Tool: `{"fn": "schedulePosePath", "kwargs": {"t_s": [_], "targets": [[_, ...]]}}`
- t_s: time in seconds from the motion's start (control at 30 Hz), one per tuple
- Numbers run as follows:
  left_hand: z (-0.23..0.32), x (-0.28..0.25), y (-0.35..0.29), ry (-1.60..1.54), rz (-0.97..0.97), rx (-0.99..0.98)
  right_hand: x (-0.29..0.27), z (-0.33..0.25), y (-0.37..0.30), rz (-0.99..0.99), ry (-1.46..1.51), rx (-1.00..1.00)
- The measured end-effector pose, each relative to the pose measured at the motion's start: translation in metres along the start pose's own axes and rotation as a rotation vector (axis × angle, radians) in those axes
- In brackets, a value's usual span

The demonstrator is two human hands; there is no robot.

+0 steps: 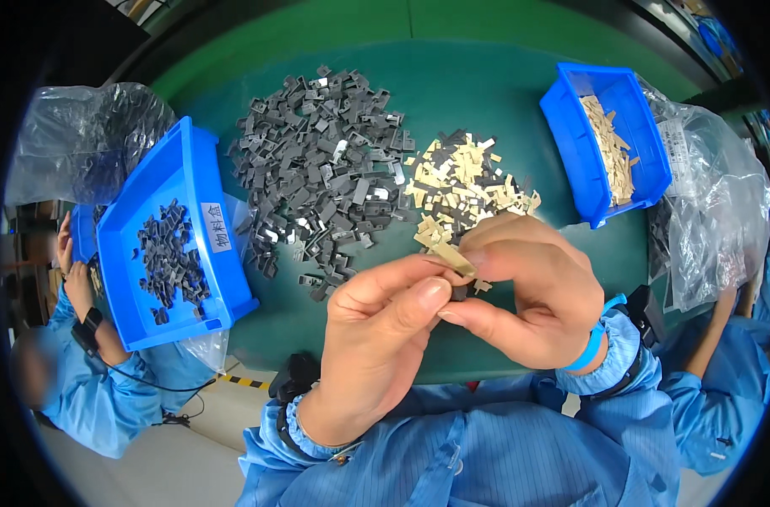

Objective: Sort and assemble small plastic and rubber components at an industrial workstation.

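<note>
"What lies leftmost on my feed?"

"At nine o'clock I see a blue plastic bin (201,182) with angular black clips (172,262) scattered inside. At eleven, a loose heap of matte, channel-shaped grey parts (317,160) covers the green table (452,84)."

"And the hands?"

"Near centre, toward three. The left hand (376,336) and right hand (544,291) close their fingertips on a thin, flat tan strip (451,258). I read its long axis as ten o'clock to four, above the table."

"Beyond it?"

"At one, a jumbled tan-and-black pile (467,177). At two, a blue tray (566,144) holding slim tan pieces (611,152); then a crinkled clear bag (714,220)."
</note>
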State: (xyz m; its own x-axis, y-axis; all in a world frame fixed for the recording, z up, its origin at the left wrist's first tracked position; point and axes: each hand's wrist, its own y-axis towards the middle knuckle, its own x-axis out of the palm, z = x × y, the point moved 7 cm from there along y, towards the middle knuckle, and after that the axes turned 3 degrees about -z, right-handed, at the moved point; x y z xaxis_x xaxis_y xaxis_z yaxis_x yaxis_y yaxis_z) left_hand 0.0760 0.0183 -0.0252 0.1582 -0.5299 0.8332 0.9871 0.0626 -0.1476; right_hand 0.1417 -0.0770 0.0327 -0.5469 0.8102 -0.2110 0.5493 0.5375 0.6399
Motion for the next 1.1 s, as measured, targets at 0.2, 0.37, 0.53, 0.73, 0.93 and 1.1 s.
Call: {"fn": "schedulePosePath", "kwargs": {"t_s": [0.2,0.37,0.53,0.73,0.93,1.1], "targets": [[0.001,0.01,-0.002,-0.04,-0.059,0.0,0.001,0.014,-0.007,0.014,0.226,0.194],[0.01,0.006,-0.004,0.128,0.007,0.126,0.002,0.019,-0.014,0.108,0.353,0.347],[0.022,0.0,-0.006,0.443,0.142,0.294,0.007,0.028,-0.016,0.094,0.653,0.456],[0.026,0.0,-0.005,0.687,0.169,0.345,0.007,0.035,-0.019,0.101,0.67,0.51],[0.025,0.0,-0.004,0.708,0.157,0.343,0.007,0.036,-0.02,0.093,0.647,0.532],[0.025,0.0,-0.004,0.72,0.162,0.348,0.007,0.036,-0.019,0.102,0.629,0.53]]}}
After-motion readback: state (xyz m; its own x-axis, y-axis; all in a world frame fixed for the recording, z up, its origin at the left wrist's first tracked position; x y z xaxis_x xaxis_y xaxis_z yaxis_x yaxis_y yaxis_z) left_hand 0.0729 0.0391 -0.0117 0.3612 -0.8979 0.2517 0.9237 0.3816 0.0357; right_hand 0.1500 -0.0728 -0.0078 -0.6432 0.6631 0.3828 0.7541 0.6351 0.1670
